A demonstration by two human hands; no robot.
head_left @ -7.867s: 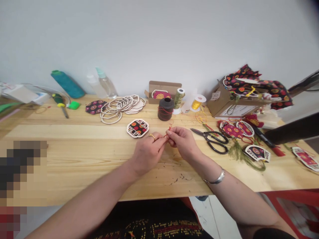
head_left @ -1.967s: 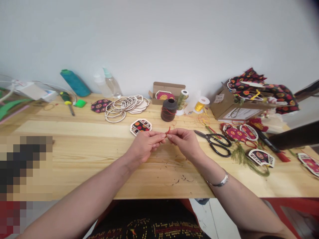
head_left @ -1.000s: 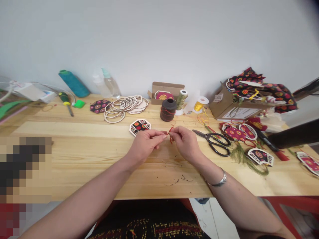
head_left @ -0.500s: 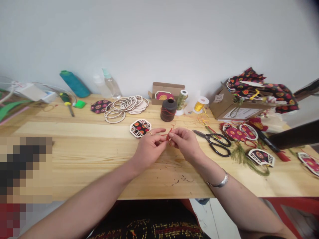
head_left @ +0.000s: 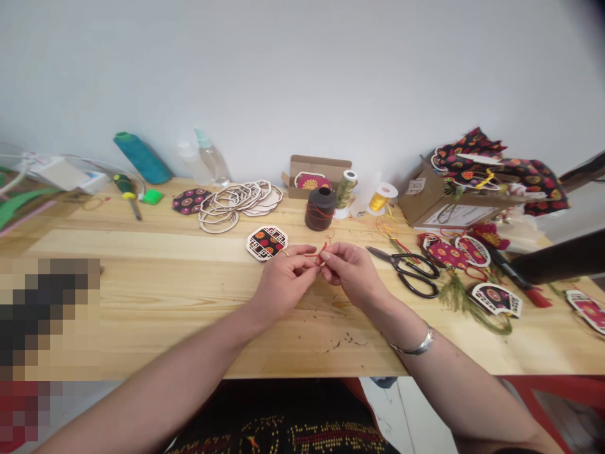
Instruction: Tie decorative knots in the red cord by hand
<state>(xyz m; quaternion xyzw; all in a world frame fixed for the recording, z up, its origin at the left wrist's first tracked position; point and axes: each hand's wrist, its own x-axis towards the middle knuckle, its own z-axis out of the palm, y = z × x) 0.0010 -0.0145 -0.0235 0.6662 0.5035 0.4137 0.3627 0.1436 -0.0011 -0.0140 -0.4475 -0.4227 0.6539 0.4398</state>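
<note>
Both hands meet over the wooden table [head_left: 165, 271], pinching a thin red cord [head_left: 323, 251] between them. My left hand [head_left: 289, 277] has its thumb and fingers closed on the cord. My right hand [head_left: 347, 268] pinches the same cord from the other side, its fingertips nearly touching the left ones. A patterned octagonal piece [head_left: 267, 243] lies just behind my left hand. Behind the fingers stands a dark thread cone [head_left: 321, 209] with red thread round it. Black-handled scissors [head_left: 413, 272] lie to the right of my right hand.
At the back are thin cut-out frames [head_left: 236, 202], a teal thread cone [head_left: 142, 157], a screwdriver [head_left: 127, 195], a spray bottle [head_left: 212, 161] and a yellow spool [head_left: 382, 198]. On the right are a cardboard box [head_left: 425, 195] and a fan-shaped ornament [head_left: 495, 299]. A dark bar juts in there.
The fingertips have drawn slightly closer together on the red cord, and less of it shows under them. Otherwise the hands have hardly moved.
</note>
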